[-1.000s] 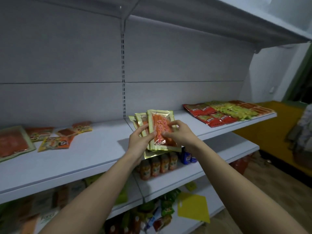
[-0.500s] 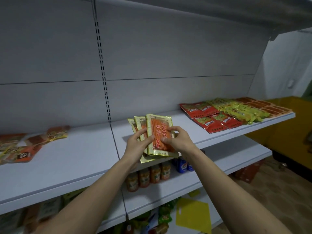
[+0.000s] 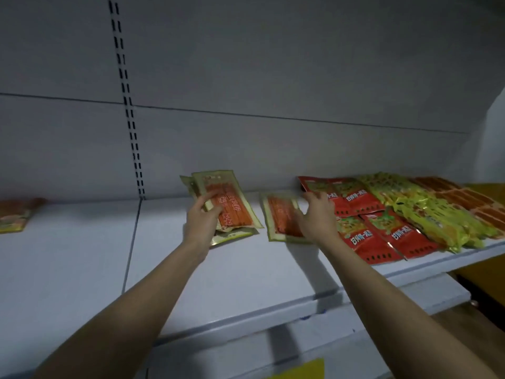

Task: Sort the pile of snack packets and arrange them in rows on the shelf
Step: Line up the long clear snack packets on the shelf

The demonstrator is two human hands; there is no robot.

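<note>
Left hand (image 3: 202, 221): fingers and thumb curled round a small fanned stack of orange packets (image 3: 229, 205), held tilted just above the shelf.
Right hand (image 3: 315, 217): fingers spread and fairly straight, resting over the right edge of a single orange packet (image 3: 278, 218); whether the fingertips press it or only touch it cannot be told.
Single orange packet: lying flat on the shelf, just right of the held stack and just left of the red packets.
Red packets (image 3: 367, 222): lying flat in two rows, front and back, overlapping one another, beside the right hand.
Yellow-green packets (image 3: 426, 212): laid in a row running front to back, right of the red ones and overlapping their edge.
Brown-orange packets (image 3: 470, 202): at the far right end, partly under the yellow-green row.
Shelf (image 3: 218, 280): white, with a slotted upright (image 3: 128, 105) in the back panel on the left.
Far left: a few blurred packets (image 3: 16, 214) lying well apart from the rest.
Lower shelf (image 3: 410, 294): white edge showing below.
</note>
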